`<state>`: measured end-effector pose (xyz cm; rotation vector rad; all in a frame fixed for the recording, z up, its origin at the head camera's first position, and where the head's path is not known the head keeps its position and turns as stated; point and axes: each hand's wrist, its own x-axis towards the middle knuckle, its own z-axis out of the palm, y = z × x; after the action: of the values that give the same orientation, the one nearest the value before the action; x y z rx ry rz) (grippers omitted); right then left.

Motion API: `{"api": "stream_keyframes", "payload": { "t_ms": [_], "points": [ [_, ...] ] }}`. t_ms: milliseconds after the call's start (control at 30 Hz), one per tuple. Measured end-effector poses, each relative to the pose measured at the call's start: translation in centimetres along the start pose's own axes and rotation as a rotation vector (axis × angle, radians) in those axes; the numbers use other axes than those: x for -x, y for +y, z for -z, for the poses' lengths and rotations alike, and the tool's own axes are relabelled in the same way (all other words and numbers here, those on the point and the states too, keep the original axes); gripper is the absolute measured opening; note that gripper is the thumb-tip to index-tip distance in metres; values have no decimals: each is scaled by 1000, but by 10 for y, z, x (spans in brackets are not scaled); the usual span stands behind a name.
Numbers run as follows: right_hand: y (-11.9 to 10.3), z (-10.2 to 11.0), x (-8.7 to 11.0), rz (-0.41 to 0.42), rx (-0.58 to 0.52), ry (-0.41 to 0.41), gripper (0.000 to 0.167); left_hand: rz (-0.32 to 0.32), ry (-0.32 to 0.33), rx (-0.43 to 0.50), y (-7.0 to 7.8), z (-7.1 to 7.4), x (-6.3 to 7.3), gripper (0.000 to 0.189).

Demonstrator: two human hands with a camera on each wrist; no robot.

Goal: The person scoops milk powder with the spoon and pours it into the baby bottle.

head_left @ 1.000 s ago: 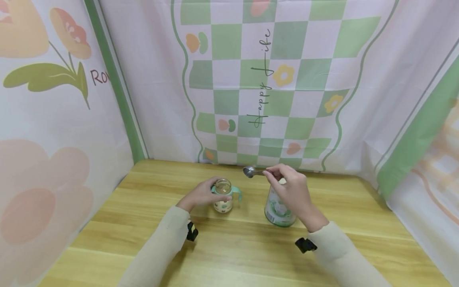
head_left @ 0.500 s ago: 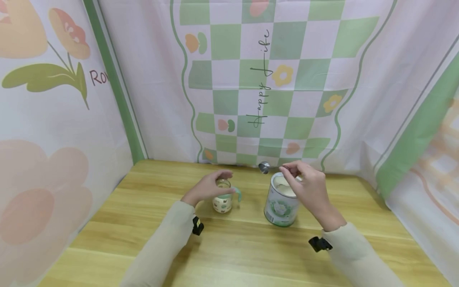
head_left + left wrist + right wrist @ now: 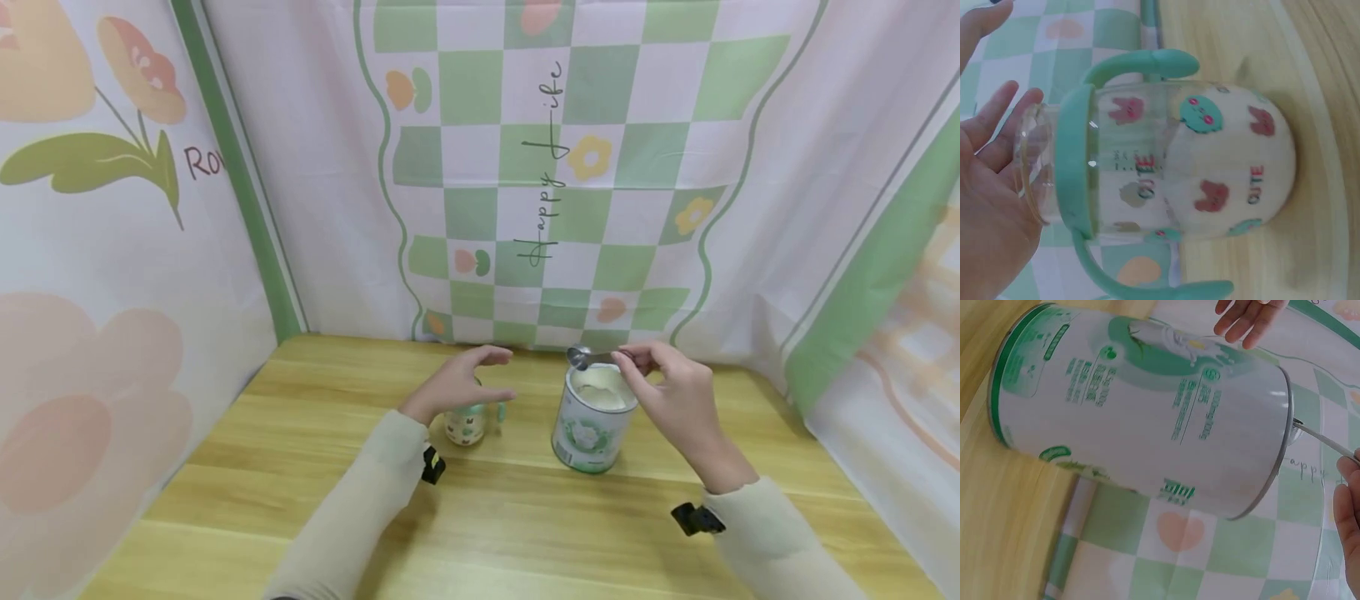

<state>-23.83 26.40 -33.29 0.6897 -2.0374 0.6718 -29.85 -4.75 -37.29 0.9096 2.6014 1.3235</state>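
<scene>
A baby bottle [image 3: 462, 428] with mint-green handles stands upright on the wooden table, its neck uncapped. The left wrist view shows whitish contents in the lower part of this baby bottle [image 3: 1235, 156]. My left hand [image 3: 461, 385] is over and beside its neck, fingers and thumb spread, holding nothing. To the right stands a white-and-green milk powder can [image 3: 587, 437], lidless, with cream-coloured powder [image 3: 600, 396] inside. My right hand [image 3: 678, 400] pinches the handle of a metal measuring spoon [image 3: 578, 358], whose bowl is at the can's far-left rim.
The wooden table [image 3: 495, 533] extends toward me and to both sides. A checkered curtain [image 3: 600, 208] hangs along its back edge, and a flowered cloth [image 3: 112, 333] closes the left side. A black wrist strap piece [image 3: 432, 464] sits under my left cuff.
My left hand has let go of the baby bottle and lifted, moving right. My right hand has carried the measuring spoon rightward from near the bottle to the can's rim.
</scene>
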Motion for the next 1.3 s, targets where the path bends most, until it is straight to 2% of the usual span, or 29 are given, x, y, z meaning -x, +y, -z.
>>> {"api": "stream_keyframes", "payload": {
  "t_ms": [300, 667, 833, 1000, 1300],
  "points": [
    [8, 7, 8, -1, 22, 10, 10, -17, -19, -27, 16, -8, -8, 69],
    [14, 7, 18, -33, 28, 17, 11, -70, -28, -25, 30, -35, -21, 79],
    [18, 5, 24, -53, 37, -11, 13, -52, -41, 27, 34, -53, -27, 88],
    [20, 1, 28, -72, 54, -63, 12, -45, -22, 83, 37, -70, -33, 99],
    [20, -5, 29, -131, 67, -142, 10, 17, 17, 253, 40, -94, -39, 112]
  ]
}}
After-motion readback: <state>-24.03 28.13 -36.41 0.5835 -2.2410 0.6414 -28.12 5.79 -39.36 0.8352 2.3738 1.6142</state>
